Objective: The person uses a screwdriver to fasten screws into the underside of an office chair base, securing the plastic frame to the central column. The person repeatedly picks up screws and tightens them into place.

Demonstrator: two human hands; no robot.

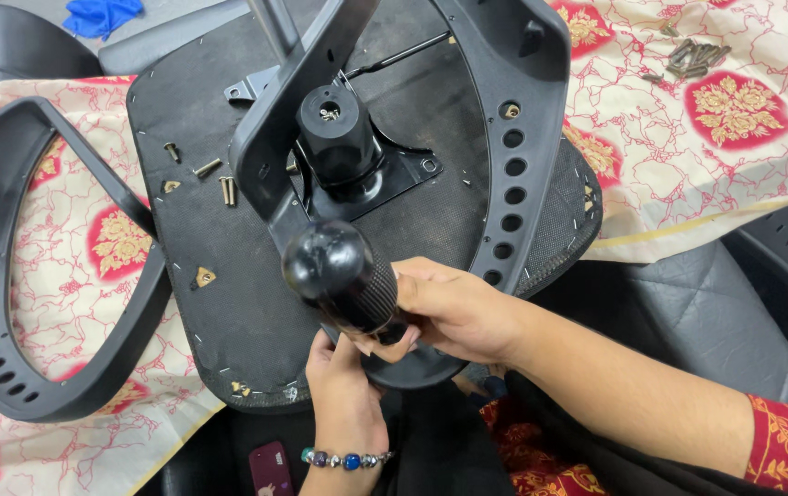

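A black screwdriver handle stands in the lower middle of the frame, its rounded butt turned up toward the camera and its ribbed grip running down and to the right into the right hand. The long axis points almost straight along the line of sight, tipped slightly toward the lower right, so the shaft and tip lie below the handle and cannot be seen. The right hand comes in from the lower right and is wrapped around the ribbed lower part of the handle, fingers closed on it. The left hand, with a beaded bracelet at the wrist, rises from the bottom edge directly beneath; its fingers curl up under the handle and against the right hand, but whether they pinch the shaft, a screw or only steady the tool is hidden. Both hands touch near the handle's lower end, the right being the one that plainly grips it.

The tool sits over the near rim of an upturned chair seat, black-lined, with the black armrest frame arching across the upper right and the central mechanism hub above the handle. Loose screws lie on the seat at upper left, well apart from the hands; more screws rest on the patterned cloth at upper right. A second armrest lies at left. The point where the tip meets the seat is covered.
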